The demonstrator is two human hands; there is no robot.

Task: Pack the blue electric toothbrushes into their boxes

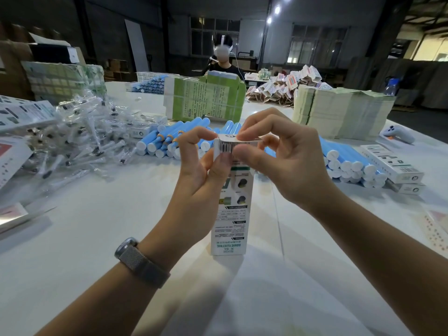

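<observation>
Your left hand [201,163] grips the upper part of the white toothbrush box [231,204], held upright above the tabletop [97,238]. Your right hand [286,161] pinches its top flap [238,139] with fingertips. Just behind lie blue toothbrushes [169,139] in rows, with bagged brush heads [84,134] piled to the left.

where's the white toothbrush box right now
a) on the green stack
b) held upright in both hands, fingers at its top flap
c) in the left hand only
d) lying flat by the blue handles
b, the box stands upright while the left hand and the right hand both pinch its top flap.
</observation>
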